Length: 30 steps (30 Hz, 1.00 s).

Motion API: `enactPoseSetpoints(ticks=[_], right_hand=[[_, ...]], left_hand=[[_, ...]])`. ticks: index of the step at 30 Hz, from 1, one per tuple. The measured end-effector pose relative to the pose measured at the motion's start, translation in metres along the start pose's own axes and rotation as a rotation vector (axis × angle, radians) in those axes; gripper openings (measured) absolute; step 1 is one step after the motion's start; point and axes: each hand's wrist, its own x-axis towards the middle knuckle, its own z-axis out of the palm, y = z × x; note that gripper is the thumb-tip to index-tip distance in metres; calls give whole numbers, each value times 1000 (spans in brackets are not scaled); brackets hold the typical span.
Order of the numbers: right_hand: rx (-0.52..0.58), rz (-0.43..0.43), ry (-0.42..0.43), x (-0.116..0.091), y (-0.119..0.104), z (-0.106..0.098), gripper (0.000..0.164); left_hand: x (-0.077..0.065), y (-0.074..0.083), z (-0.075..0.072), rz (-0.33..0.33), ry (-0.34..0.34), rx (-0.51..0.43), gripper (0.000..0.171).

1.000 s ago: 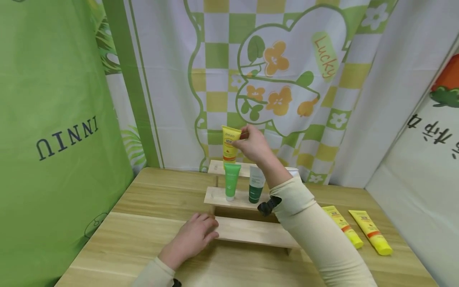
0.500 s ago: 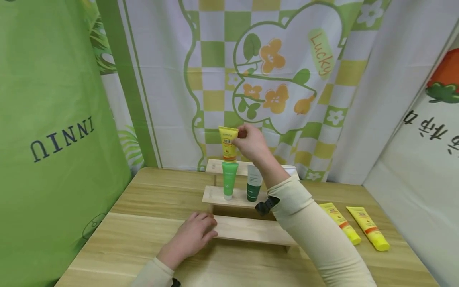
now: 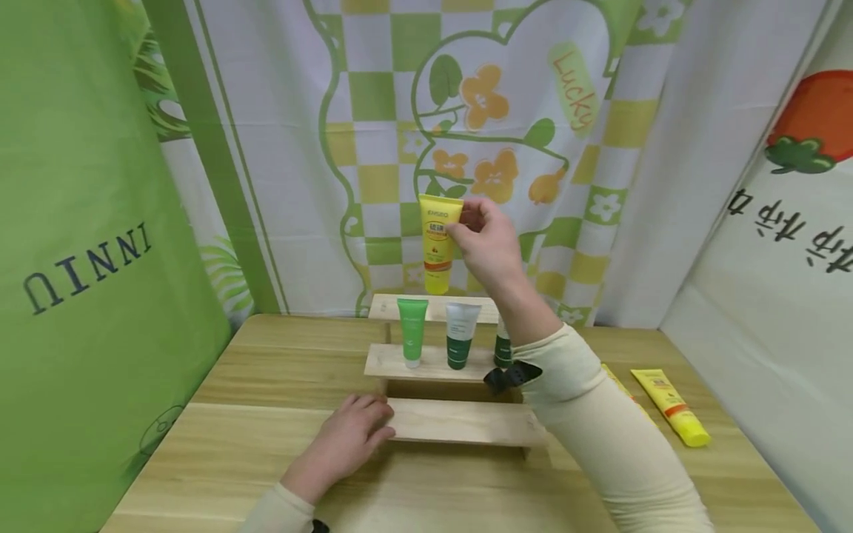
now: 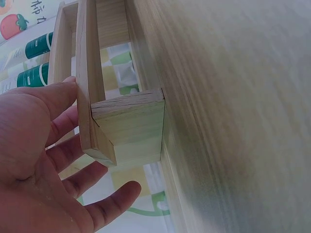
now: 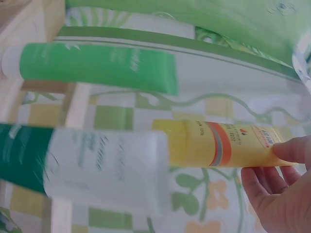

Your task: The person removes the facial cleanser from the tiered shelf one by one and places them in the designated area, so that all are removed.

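Note:
My right hand pinches a yellow squeeze tube near its flat top, thumb in front. The tube is upright, cap down, just above the top step of a three-step wooden rack. In the right wrist view, the yellow tube appears beyond a white-and-dark-green tube. At the rack's lowest step, my left hand rests its relaxed fingers on the left end. The left wrist view shows the left hand with thumb and fingers touching the board, outer fingers spread.
On the middle step stand a green tube, a white-and-green tube and another, partly behind the right forearm. Two yellow tubes lie on the table at right; one is plain, the other mostly hidden by the sleeve. Printed curtains hang behind.
My right hand has lifted the yellow tube up off the top step, so its cap now shows above the board. The left hand stays at the rack's end. The head view has shifted slightly.

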Motion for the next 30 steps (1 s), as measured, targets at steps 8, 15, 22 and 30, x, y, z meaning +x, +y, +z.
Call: enactPoseSetpoints(ticks=[8, 15, 22, 30], right_hand=[[251, -83, 150, 3, -4, -43, 28], [440, -146, 290, -3, 4, -87, 27], [581, -161, 411, -12, 20, -119, 27], [553, -123, 454, -23, 41, -139, 28]], left_hand=[[-2, -3, 4, -27, -20, -19, 27], [-1, 0, 1, -30, -24, -30, 28], [0, -1, 0, -41, -43, -29, 28], [3, 0, 0, -47, -61, -37, 28]])
